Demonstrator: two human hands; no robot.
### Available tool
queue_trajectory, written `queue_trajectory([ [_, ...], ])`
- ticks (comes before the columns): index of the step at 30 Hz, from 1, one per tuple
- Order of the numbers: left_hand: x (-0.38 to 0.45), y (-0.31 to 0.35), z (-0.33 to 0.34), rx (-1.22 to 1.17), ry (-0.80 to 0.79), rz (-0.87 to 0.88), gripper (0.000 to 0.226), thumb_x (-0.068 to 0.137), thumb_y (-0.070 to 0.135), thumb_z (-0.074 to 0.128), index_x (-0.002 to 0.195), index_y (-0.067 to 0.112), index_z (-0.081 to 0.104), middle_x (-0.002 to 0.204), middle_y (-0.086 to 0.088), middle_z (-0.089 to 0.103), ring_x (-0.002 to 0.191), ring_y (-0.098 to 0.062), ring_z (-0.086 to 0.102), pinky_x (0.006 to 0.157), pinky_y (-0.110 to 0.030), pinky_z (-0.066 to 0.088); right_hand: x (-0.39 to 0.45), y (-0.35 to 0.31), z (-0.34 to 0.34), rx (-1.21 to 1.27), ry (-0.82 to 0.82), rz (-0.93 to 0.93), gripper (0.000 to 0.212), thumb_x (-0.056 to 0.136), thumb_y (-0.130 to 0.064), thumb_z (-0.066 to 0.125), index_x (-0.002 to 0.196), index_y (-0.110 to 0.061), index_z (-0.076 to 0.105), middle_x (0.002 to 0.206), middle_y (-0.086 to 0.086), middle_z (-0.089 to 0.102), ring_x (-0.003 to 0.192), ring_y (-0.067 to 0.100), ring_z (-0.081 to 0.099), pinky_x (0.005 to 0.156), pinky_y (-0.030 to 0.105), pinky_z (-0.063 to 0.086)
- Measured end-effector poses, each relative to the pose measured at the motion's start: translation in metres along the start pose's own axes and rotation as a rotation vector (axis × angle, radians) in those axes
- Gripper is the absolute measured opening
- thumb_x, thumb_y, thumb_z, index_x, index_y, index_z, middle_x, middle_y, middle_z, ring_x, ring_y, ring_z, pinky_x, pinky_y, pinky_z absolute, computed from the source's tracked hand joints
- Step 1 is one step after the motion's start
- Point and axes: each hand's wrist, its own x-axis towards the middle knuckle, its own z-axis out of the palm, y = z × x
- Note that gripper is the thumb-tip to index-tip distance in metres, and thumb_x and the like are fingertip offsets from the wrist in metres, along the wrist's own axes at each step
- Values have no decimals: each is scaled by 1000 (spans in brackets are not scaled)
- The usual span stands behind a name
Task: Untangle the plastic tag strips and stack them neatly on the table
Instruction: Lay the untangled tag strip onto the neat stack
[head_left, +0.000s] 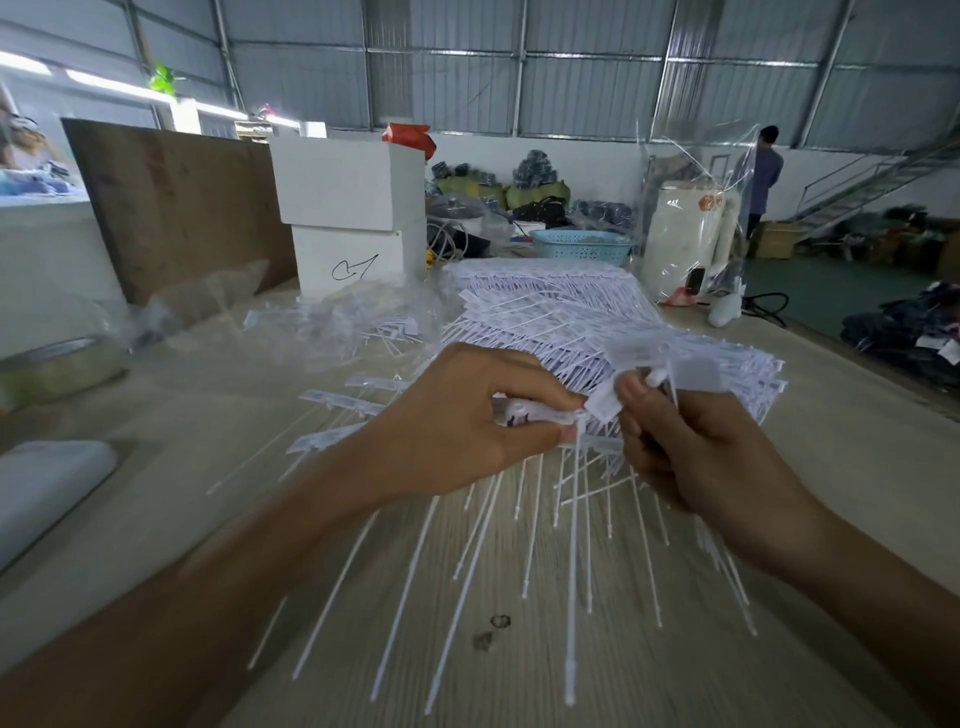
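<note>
My left hand (470, 418) grips the flat heads of a bunch of white plastic tag strips (540, 525), whose thin tails fan down toward me above the wooden table (363, 597). My right hand (696, 447) pinches one tag head just right of the bunch, thumb on top. Behind both hands lies a large layered stack of tag strips (561, 312) across the table's middle. A few loose tags (343, 402) lie flat to the left of my left hand. A tangled heap of tags in clear wrapping (353, 322) sits further back left.
Two stacked white boxes (348, 218) and a brown board (176, 202) stand at the back left. A blue basket (582, 249) and a wrapped white appliance (685, 234) stand behind the stack. A tape roll (57, 366) lies at the left edge. A person (763, 176) stands far right.
</note>
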Motion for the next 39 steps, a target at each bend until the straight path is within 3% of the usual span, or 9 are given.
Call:
queue_trajectory([
  [5,2,4,-7,75,42,41,20,85,22,75,104,17,79,84,7,72,74,-9,66,65,-31,52,0,4,-2,0,57,-63,54,97,-62,49,60,-22,48,52,-5,35,43,9,30,42,17,30],
  [8,-3,0,-10,190,-5,12,19,88,20,75,106,21,79,84,11,68,75,-8,64,65,-37,52,13,-4,-45,-1,335,-56,58,97,-67,44,62,-22,51,50,-3,38,39,11,32,37,21,29],
  [11,-3,-8,-16,213,89,-8,25,87,14,75,112,18,77,87,9,66,74,-1,59,69,-20,46,20,-10,-78,193,457,48,53,84,-74,54,64,-24,53,50,-7,38,36,8,32,41,16,22],
  [18,-2,-6,-3,124,0,-92,42,99,11,54,141,15,56,91,14,51,82,3,50,72,-10,34,16,11,-17,469,-34,126,21,99,-39,53,107,-21,59,64,-4,29,51,11,23,38,19,27],
  [22,-4,-6,1,108,43,-100,46,97,13,60,141,25,54,109,12,68,97,-8,64,84,-31,50,19,3,4,356,-32,225,25,83,-41,68,92,-18,76,65,-2,27,50,10,24,39,19,26],
  [24,-5,-6,3,76,104,-97,42,93,11,63,129,29,52,106,14,71,85,-18,69,78,-38,54,21,-5,11,320,-76,313,28,80,-48,72,76,-21,75,61,-3,26,46,9,23,38,19,23],
  [29,-3,-3,11,96,120,-45,36,90,17,70,117,26,46,108,14,68,100,-5,66,82,-36,54,23,-11,27,273,-144,309,47,89,-42,69,48,-24,56,50,-7,27,42,8,23,38,18,23],
  [34,-6,-14,-2,75,80,-62,37,95,26,64,129,24,52,116,9,69,106,-8,67,89,-36,53,20,-13,26,449,-29,310,30,84,-36,69,61,-17,69,55,-3,33,42,7,24,36,19,17],
  [39,-6,-17,1,298,155,51,22,93,29,65,110,15,70,94,4,71,84,-12,63,74,-37,52,12,-13,19,560,-93,349,28,87,-36,65,66,-17,65,60,-2,29,46,8,18,35,18,14],
])
